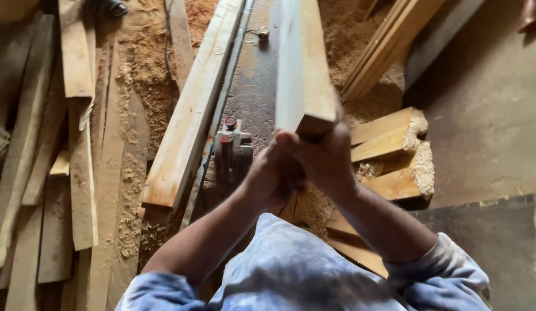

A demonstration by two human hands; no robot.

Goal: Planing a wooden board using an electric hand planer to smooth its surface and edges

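A woodworking shop: sawdust [147, 63] heaps, stacked planks [78, 52], a planing machine [233, 152].

The single head-worn camera looked steeply down from above the person's pale blue shirt [291, 270], facing forward along the dark metal machine surface [253, 86]. It sat close to the raised hands, the left hand [271, 175] and right hand [325, 158] filling the frame's centre. At the edges it took in the sawdust-strewn floor [147, 75] and the loose, pale wooden planks [78, 52] lying on it.
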